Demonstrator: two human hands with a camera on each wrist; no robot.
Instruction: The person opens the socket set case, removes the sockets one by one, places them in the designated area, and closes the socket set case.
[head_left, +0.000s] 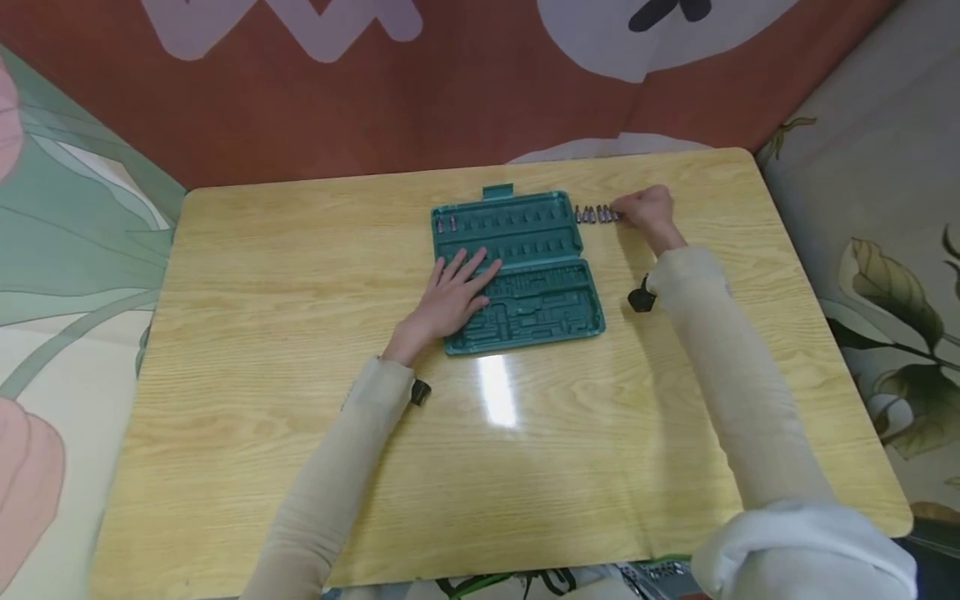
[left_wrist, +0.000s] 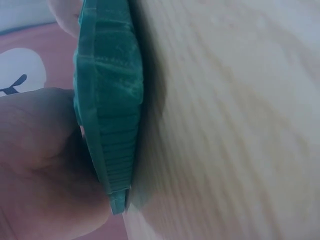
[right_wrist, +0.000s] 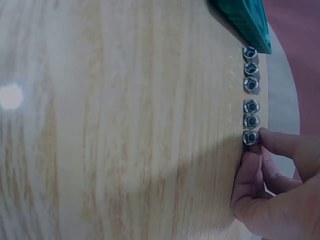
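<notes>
- We have the open dark-green plastic tool case (head_left: 517,271) lying flat near the middle of the pale wood-grain table (head_left: 300,333), its lid half toward the far edge and its moulded tray half toward us.
- Our left hand (head_left: 450,300) lies on the case with its fingers straight and spread, palm down over the seam between the two halves; we hold nothing with it. The left wrist view shows only the ribbed green edge of the case (left_wrist: 112,110) against the table and a blurred bit of the hand.
- Our right hand (head_left: 645,212) is at the far right of the case, beside the short row of small metal sockets (head_left: 596,215) standing on the table just off the case's upper right corner.
- In the right wrist view the row counts six sockets (right_wrist: 250,95), open ends up, in a line running away from the case corner (right_wrist: 247,20). Our right fingertips (right_wrist: 272,142) pinch the end socket (right_wrist: 250,137), the one farthest from the case; whether it has left the table we cannot tell.
- As for progress, we judge this an early stage: two small reddish bits (head_left: 446,223) sit in the top-left slots of the lid, and the other slots that we can see look bare.
- The larger recesses of the tray half look bare too, as far as the head view lets us see.
- What seems left is the six sockets by the case, the pinched one included.
</notes>
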